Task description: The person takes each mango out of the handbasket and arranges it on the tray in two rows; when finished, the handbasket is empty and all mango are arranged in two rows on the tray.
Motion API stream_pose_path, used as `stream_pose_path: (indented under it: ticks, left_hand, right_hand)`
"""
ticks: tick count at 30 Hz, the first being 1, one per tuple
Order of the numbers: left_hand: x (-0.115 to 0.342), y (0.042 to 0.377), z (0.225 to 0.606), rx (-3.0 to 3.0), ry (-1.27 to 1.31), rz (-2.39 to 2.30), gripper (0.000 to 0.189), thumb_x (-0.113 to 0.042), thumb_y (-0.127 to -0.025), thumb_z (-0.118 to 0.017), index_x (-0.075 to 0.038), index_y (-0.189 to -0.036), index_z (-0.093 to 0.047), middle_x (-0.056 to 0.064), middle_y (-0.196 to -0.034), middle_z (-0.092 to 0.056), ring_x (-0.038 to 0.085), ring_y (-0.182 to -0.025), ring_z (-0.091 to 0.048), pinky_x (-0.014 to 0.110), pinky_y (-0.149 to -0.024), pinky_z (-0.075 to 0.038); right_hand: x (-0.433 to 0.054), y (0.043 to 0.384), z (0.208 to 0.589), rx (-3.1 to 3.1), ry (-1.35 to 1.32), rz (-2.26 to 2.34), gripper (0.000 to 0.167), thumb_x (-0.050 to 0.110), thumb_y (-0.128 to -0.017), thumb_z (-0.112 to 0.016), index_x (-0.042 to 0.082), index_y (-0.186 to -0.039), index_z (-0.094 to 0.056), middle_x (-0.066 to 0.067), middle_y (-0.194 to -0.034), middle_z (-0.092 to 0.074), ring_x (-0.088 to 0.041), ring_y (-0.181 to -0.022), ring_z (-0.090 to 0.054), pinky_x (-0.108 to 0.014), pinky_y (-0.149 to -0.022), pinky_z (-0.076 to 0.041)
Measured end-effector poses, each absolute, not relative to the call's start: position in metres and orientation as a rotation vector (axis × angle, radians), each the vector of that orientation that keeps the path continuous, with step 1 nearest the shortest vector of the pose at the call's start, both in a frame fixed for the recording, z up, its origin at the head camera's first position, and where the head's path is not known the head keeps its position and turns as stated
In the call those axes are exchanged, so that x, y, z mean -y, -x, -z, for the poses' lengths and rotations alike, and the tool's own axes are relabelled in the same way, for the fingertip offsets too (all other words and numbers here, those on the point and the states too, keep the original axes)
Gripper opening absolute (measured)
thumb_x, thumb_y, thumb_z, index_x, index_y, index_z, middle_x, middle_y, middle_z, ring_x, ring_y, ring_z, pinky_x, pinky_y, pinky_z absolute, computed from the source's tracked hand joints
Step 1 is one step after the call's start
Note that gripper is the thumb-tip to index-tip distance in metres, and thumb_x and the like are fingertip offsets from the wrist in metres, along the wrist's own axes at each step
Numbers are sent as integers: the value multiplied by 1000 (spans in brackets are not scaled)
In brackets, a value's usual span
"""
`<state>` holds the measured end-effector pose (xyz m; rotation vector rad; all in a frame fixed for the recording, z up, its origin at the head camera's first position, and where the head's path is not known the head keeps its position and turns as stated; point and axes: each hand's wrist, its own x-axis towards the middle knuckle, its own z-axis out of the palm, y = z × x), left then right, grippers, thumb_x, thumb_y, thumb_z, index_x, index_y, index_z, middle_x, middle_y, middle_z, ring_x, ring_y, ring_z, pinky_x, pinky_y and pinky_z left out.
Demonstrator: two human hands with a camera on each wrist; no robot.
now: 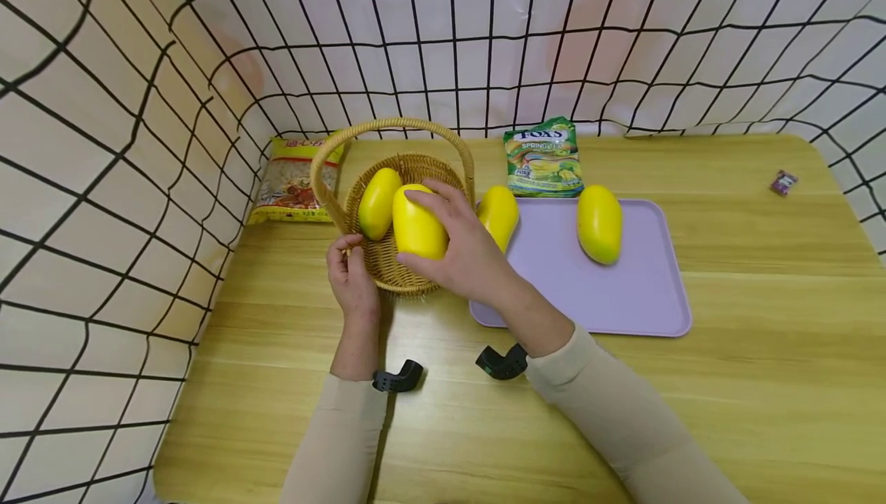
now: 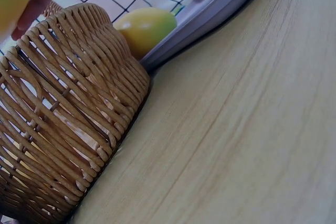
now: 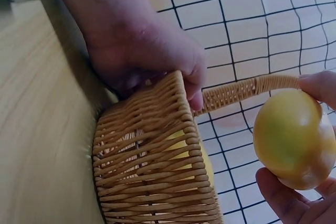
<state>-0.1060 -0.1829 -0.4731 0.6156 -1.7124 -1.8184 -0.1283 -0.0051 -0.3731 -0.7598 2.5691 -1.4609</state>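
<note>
A yellow mango (image 1: 419, 228) is held by my right hand (image 1: 472, 254) over the wicker basket (image 1: 388, 267), fingers and thumb around its sides. In the right wrist view this mango (image 3: 289, 137) is above the rim level. My left hand (image 1: 354, 281) grips the basket's near left rim, close to the handle's foot. Another mango (image 1: 378, 202) lies inside the basket on the left. To the right, one mango (image 1: 600, 224) rests on the lilac tray (image 1: 554, 296), and another mango (image 1: 501, 211) is at the tray's left edge, partly behind my right hand.
Behind the tray lies a green FOX'S candy bag (image 1: 544, 159). A yellow-and-red food packet (image 1: 294, 181) is left of the basket. One small purple wrapped candy (image 1: 784, 182) sits at the far right. Black wire mesh (image 1: 453, 50) borders the wooden table (image 1: 775, 381).
</note>
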Motion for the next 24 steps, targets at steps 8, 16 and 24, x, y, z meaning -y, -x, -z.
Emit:
stream_pose_path:
  ticks: [8, 16, 24]
  left_hand:
    - [184, 106, 474, 1716, -599, 1806, 21, -9, -96, -47, -2, -109, -62, -4, -116, -54, 12, -112, -50, 25, -92, -41]
    - [183, 107, 474, 1694, -599, 1820, 19, -9, -96, -47, -6, -105, -63, -4, -116, -54, 12, -113, -50, 25, -90, -42]
    - [185, 108, 476, 1701, -598, 1801, 18, -9, -95, -47, -6, -104, -63, -6, -113, -55, 11, -115, -50, 25, -96, -39]
  right_hand:
    - [-4, 117, 374, -2515, 792, 1471, 76, 39, -82, -83, 30, -150, -50, 3, -166, -28, -28, -145, -40, -55, -110, -41]
    - [-27, 110, 381, -2440, 833, 1467, 59, 35, -95, -68, 30, -150, -48, 2, -166, -27, -28, -149, -34, -59, -112, -39]
    - [-44, 107, 383, -2456, 818, 1439, 54, 31, -98, -65, 28, -149, -50, 1, -166, -28, -29, -144, -41, -54, -105, -48]
